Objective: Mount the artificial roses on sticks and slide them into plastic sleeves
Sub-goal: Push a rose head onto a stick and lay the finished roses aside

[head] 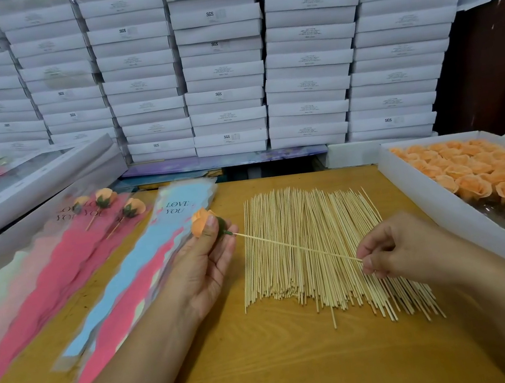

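Observation:
My left hand (pixel 208 259) grips an orange artificial rose (pixel 200 222) with a green base, thumb across its petals. A thin wooden stick (pixel 297 247) runs from the rose's base to my right hand (pixel 397 247), which pinches its far end. Both hands hover over a wide pile of loose sticks (pixel 317 247) on the wooden table (pixel 300 367). Left of my left hand lies a stack of blue and pink plastic sleeves (pixel 144 269) printed "LOVE YOU". Further left, sleeved roses on sticks (pixel 107 209) rest on pink sleeves.
A white tray (pixel 419 197) full of several orange roses (pixel 489 175) stands at the right. Flat white boxes (pixel 27 192) sit at the far left. A wall of stacked white boxes (pixel 223 62) rises behind the table.

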